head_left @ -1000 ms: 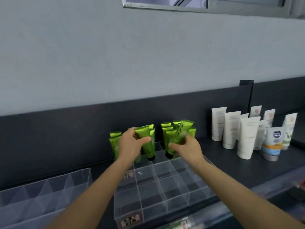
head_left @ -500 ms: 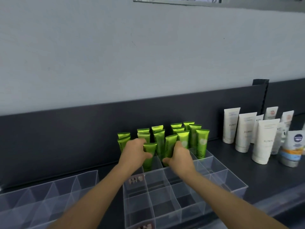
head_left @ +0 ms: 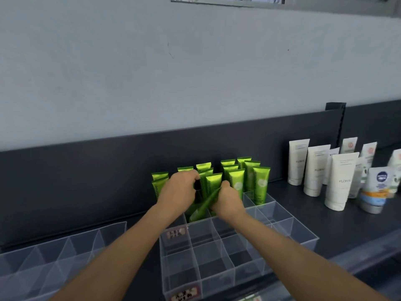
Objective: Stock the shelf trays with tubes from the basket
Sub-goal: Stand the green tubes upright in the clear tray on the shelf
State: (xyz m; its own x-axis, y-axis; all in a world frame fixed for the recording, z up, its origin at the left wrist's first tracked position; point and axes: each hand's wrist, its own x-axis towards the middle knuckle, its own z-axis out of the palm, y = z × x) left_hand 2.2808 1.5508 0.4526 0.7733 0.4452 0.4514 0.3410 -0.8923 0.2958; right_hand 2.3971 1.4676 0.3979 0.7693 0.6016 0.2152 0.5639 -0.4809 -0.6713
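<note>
1. Now, our dark shelf [head_left: 293,207] runs back to a black panel [head_left: 108,181], with bare room beside the white tubes [head_left: 316,170].
2. We see the clear divided tray [head_left: 219,276] carrying upright green tubes [head_left: 260,185] in its back cells.
3. Our right hand [head_left: 227,199] curls round a tilted green tube [head_left: 205,206] leaning into a middle cell.
4. Our left hand [head_left: 179,189] curls among upright tubes; its grip we cannot tell.

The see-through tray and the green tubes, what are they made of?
Tray: probably clear hard plastic; the dark shelf shows through its thin glossy walls. Green tubes: likely soft plastic with a shiny, metallic-looking finish; bright highlights run down them, tops crimped flat.
</note>
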